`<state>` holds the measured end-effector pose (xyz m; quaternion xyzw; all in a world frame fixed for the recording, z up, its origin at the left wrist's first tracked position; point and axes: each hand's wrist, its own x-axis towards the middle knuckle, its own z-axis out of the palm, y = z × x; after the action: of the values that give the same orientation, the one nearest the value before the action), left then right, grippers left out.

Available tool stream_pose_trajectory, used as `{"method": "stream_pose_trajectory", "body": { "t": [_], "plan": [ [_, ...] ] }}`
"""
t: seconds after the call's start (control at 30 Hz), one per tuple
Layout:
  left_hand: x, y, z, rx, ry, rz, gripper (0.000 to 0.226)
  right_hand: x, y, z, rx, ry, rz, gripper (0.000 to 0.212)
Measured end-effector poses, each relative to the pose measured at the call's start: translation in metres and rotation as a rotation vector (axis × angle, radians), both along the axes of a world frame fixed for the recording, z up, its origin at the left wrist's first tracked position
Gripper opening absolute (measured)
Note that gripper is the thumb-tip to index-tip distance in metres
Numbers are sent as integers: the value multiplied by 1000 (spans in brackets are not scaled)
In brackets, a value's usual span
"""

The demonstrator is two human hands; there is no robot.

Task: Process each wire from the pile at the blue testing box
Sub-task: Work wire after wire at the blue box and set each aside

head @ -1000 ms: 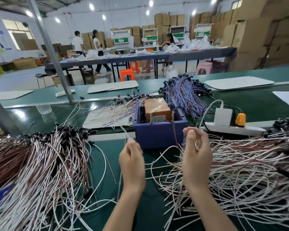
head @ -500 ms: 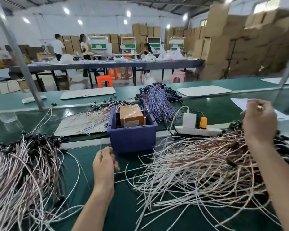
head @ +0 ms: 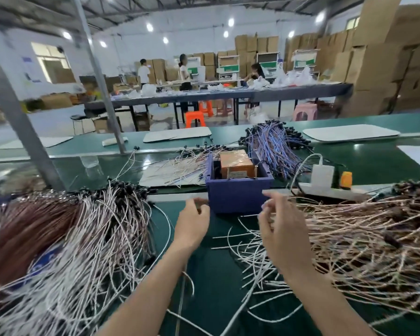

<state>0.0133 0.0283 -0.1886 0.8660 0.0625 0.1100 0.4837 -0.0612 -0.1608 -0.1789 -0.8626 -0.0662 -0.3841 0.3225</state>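
Head view smears much of what you are handling. The left pile of wires (head: 83, 238), white and brown strands with black ends, dissolves into streaks and runs off the left and bottom edges. The right pile of wires (head: 364, 238) is cut by the right edge. Both sets of fingertips are blurred, so I cannot tell whether either grip has a wire.

Your left grip (head: 192, 224) is held over the green surface (head: 216, 275) with fingers curled, its fingertips at the near left corner of the blue testing box (head: 238, 197). A dark blur sits at those fingertips. Your right grip (head: 281, 229) is up just before the box's near right corner, back toward you, fingers loosely bent. A thin white wire end (head: 249, 215) shows just left of it, contact unclear.

The box stands on the surface between the two piles, open on top. Inside sits an orange-brown block (head: 237, 164) with a pale label too small to read. Behind the box lies a bundle of blue and purple wires (head: 277, 146). To the box's right, a white power strip (head: 330, 191) carries a white plug (head: 321, 175) and an orange piece (head: 346, 177).
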Motion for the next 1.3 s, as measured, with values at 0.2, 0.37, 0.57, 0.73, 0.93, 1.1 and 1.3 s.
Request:
{"method": "stream_pose_trajectory", "body": {
  "t": [0.2, 0.37, 0.57, 0.73, 0.93, 1.1, 1.3],
  "plan": [
    [4, 59, 5, 876, 248, 87, 57, 0, 13, -35, -95, 113, -28, 38],
    [8, 63, 4, 845, 420, 205, 53, 2, 13, -36, -145, 58, -25, 35],
    [12, 45, 13, 858, 448, 143, 31, 2, 10, -40, -88, 50, -43, 33],
    [-3, 40, 39, 343, 152, 50, 22, 3, 9, -42, -47, -44, -38, 32],
    [-56, 4, 88, 338, 74, -568, 21, 2, 24, -32, -229, -339, 42, 66],
    [-79, -20, 104, 660, 58, -833, 13, -7, 22, -35, -216, -302, 271, 55],
    [-77, -17, 101, 785, -775, -222, 20, -6, 15, -33, -3, -183, 91, 43]
  ]
}}
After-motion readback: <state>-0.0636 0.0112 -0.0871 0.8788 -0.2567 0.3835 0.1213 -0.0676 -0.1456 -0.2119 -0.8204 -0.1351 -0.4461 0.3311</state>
